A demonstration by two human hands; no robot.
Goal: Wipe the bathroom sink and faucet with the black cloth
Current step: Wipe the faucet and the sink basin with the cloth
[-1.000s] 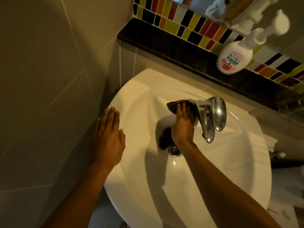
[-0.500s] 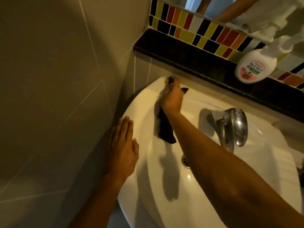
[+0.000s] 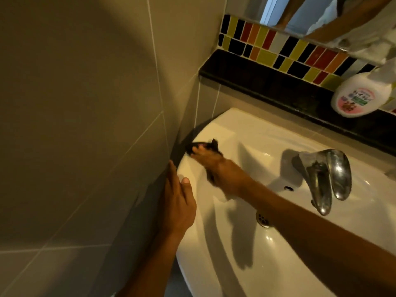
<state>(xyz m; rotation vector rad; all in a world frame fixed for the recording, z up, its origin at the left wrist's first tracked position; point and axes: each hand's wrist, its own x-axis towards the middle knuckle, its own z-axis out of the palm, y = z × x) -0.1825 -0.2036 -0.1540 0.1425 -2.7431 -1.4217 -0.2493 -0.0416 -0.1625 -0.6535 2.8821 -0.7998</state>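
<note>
A white sink (image 3: 246, 133) fills the lower right of the head view. Its chrome faucet (image 3: 327, 176) stands at the back right, with the drain (image 3: 263, 219) below it. My right hand (image 3: 222, 170) presses the black cloth (image 3: 212, 145) flat onto the sink's left rim, near the wall corner. Most of the cloth is hidden under my fingers. My left hand (image 3: 179, 198) rests flat and empty on the sink's left edge, just in front of the cloth.
A beige tiled wall (image 3: 85, 125) runs close along the sink's left side. Behind the sink is a black ledge (image 3: 257, 82) holding a white soap pump bottle (image 3: 362, 97), under coloured mosaic tiles and a mirror.
My right hand has carried the cloth from beside the faucet to the back left of the rim, then forward along the left rim. My left hand stays on the sink's edge.
</note>
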